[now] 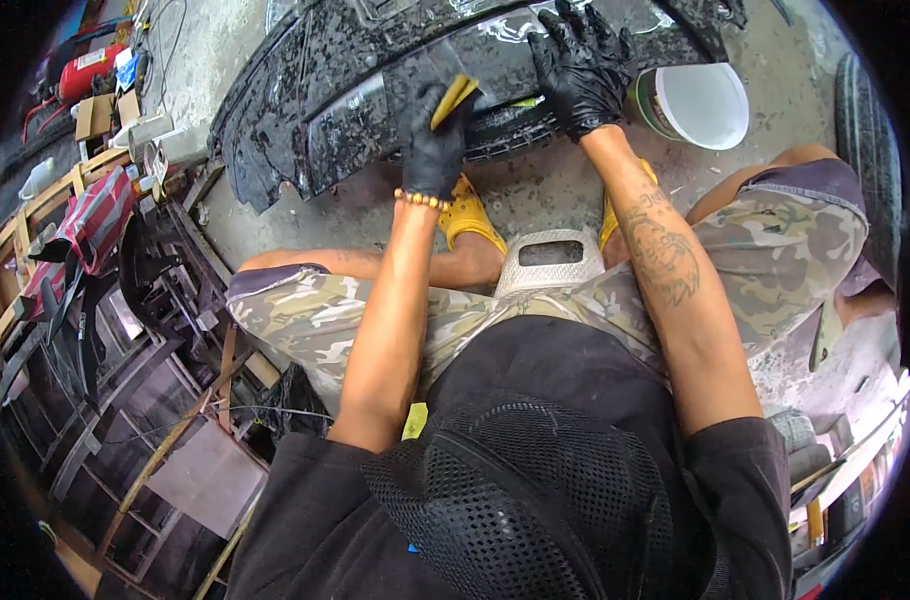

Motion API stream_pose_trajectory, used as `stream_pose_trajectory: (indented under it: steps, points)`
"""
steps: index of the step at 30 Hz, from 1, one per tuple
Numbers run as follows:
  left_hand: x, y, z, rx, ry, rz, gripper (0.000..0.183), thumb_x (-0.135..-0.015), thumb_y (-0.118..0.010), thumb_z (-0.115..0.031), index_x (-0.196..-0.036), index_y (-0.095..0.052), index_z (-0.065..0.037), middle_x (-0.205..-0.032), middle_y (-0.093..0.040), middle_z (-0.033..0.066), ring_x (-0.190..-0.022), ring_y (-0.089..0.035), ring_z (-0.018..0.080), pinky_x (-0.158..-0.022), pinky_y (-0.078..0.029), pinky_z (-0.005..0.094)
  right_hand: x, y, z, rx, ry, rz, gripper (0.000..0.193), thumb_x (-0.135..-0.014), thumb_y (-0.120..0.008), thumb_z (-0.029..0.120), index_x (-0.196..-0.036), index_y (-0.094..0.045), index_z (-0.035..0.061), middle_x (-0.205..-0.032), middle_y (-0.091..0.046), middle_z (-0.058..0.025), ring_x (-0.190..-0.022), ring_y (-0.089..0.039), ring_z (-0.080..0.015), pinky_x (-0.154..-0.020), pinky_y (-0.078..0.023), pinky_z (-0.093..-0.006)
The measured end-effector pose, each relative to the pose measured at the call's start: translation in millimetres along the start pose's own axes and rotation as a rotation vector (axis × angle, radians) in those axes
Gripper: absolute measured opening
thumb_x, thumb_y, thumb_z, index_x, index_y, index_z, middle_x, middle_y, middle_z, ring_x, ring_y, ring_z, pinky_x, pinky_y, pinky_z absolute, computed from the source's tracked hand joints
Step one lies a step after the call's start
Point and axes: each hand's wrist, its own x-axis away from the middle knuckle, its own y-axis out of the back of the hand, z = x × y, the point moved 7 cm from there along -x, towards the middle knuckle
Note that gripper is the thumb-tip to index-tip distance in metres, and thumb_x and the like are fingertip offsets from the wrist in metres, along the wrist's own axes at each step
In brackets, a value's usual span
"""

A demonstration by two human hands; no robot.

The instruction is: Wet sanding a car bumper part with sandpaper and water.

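A large black car bumper (345,120), wet and spotted, lies on the floor before me. My left hand (433,145), in a black glove and with a beaded bracelet at the wrist, is closed on a folded yellow piece of sandpaper (455,100) at the bumper's near part. To the right, my right hand (580,75), also black-gloved, rests on the bumper with its fingers stretched out and nothing visible in it. A white plastic bucket (720,105) stands tipped in view just right of that hand; what it holds cannot be made out.
My yellow clogs (472,222) flank a low white stool (530,278) between my legs. On the left are a metal frame rack (155,370), a striped bag (100,220) and a red fire extinguisher (83,72). A tyre (860,150) stands at the right.
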Motion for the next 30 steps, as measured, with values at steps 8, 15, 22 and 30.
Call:
stream_pose_trajectory:
  steps: [8,15,22,30]
  points:
    - [-15,-5,4,-0.342,0.205,0.017,0.03,-0.083,-0.081,-0.02,-0.107,-0.074,-0.004,-0.107,-0.072,0.0168,-0.106,-0.066,0.0293,-0.096,-0.049,0.0415,2,-7,-5,-0.056,-0.037,0.077,0.042,-0.094,-0.058,0.039,-0.129,-0.064,0.0168,-0.145,-0.054,-0.0109,-0.139,-0.041,-0.0351,-0.117,-0.019,-0.0582]
    - [-16,-12,1,-0.173,0.25,0.122,0.024,-0.082,-0.08,-0.013,-0.103,-0.074,-0.003,-0.097,-0.072,0.0156,-0.094,-0.069,0.0323,-0.087,-0.052,0.0406,2,-10,-3,-0.015,-0.001,0.064,0.042,-0.094,-0.059,0.04,-0.129,-0.064,0.0168,-0.146,-0.054,-0.0103,-0.141,-0.04,-0.0341,-0.117,-0.02,-0.058]
    - [-2,-4,-16,-0.063,-0.009,0.013,0.034,-0.076,-0.086,-0.012,-0.108,-0.075,-0.006,-0.11,-0.071,0.0144,-0.109,-0.063,0.036,-0.101,-0.045,0.046,2,-6,-3,0.127,0.071,-0.044,0.045,-0.097,-0.052,0.05,-0.132,-0.064,0.0258,-0.145,-0.056,-0.0013,-0.136,-0.046,-0.0273,-0.115,-0.024,-0.0571]
    - [-18,-8,18,-0.118,0.292,0.07,0.032,-0.08,-0.082,-0.017,-0.109,-0.072,-0.005,-0.107,-0.068,0.0194,-0.098,-0.065,0.0386,-0.091,-0.05,0.0443,5,-3,-4,-0.084,0.01,-0.038,0.038,-0.097,-0.056,0.037,-0.126,-0.066,0.016,-0.141,-0.057,-0.0127,-0.135,-0.044,-0.0358,-0.116,-0.021,-0.0577]
